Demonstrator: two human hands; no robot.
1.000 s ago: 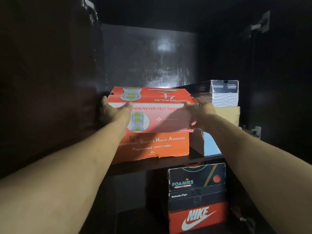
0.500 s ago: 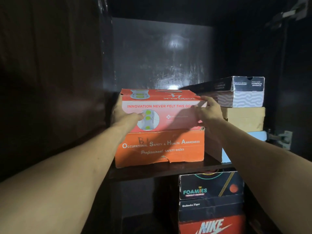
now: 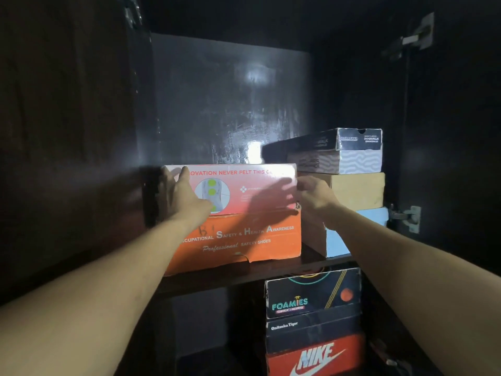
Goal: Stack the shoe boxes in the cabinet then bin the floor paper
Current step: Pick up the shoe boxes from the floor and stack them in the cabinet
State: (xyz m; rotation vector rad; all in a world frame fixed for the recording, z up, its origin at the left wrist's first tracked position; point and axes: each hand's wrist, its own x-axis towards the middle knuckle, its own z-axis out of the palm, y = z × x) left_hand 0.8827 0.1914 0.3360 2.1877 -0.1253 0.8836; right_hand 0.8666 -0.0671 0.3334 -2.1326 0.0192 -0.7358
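Note:
A red and white shoe box [image 3: 252, 185] lies flat on top of an orange safety-shoes box [image 3: 244, 240] on the dark cabinet shelf [image 3: 271, 270]. My left hand [image 3: 184, 194] grips the red box's left end, thumb on the front face. At the box's right end my right hand [image 3: 314, 195], slightly blurred, has its fingers curled against the corner. No floor paper is in view.
Right of the orange box stand a black Skechers box [image 3: 352, 142], a tan box [image 3: 357, 189] and a light blue box [image 3: 352, 232], stacked. Below the shelf are Foamies [image 3: 311, 294], Onitsuka Tiger [image 3: 311, 329] and Nike [image 3: 317, 356] boxes. The open cabinet door [image 3: 67, 131] is on the left.
The red box has gone from tilted and held up to lying flat and square on the orange box, pushed further back. Both hands stayed at its ends.

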